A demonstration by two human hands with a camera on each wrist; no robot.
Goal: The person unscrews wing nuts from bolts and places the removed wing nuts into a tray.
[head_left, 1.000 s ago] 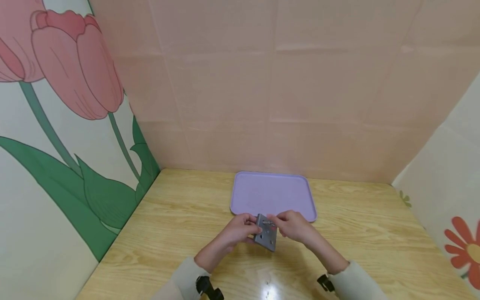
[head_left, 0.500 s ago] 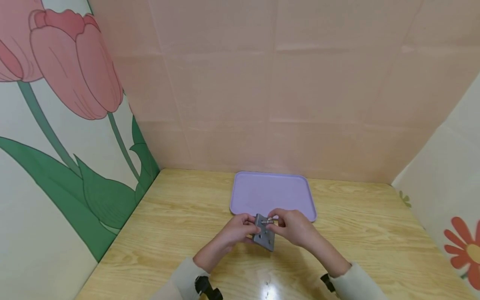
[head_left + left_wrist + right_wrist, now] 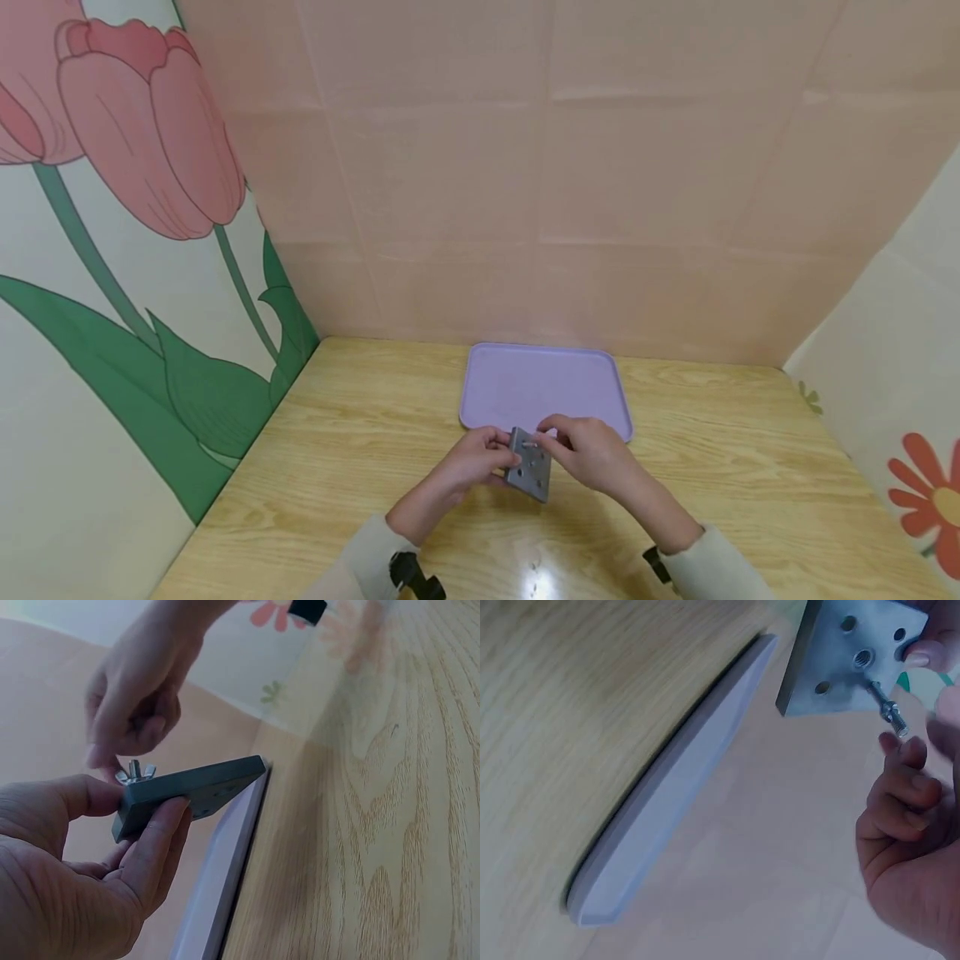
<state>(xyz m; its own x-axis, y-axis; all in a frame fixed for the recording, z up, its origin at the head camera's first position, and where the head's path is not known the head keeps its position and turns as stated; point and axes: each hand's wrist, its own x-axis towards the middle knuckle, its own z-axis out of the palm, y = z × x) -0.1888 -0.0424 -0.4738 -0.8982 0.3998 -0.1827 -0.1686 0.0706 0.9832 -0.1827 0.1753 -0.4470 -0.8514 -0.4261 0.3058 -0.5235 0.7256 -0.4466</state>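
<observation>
My left hand (image 3: 478, 458) grips a thick grey metal plate (image 3: 532, 477) by its left edge, thumb on the near face and fingers behind. Several round holes pierce the plate, as the right wrist view shows. From one corner area a threaded bolt (image 3: 901, 729) sticks out, carrying a wing nut (image 3: 889, 712) partway along it. In the left wrist view the wing nut (image 3: 135, 776) sits close to the plate's face. My right hand (image 3: 594, 454) has its thumb and curled forefinger around the bolt's end, fingertips right at the wing nut and slightly blurred.
A lilac tray (image 3: 543, 379) lies on the wood-grain table (image 3: 712, 433) just beyond both hands. A pinkish cloth wall (image 3: 540, 192) rises behind the table. Flower-printed panels stand to the left and right. Black straps (image 3: 417, 577) circle the wrists.
My right thumb and forefinger spread around the wing nut, then drew closer together again. The right hand shifted slightly up, and the plate a touch left. My left hand keeps its hold.
</observation>
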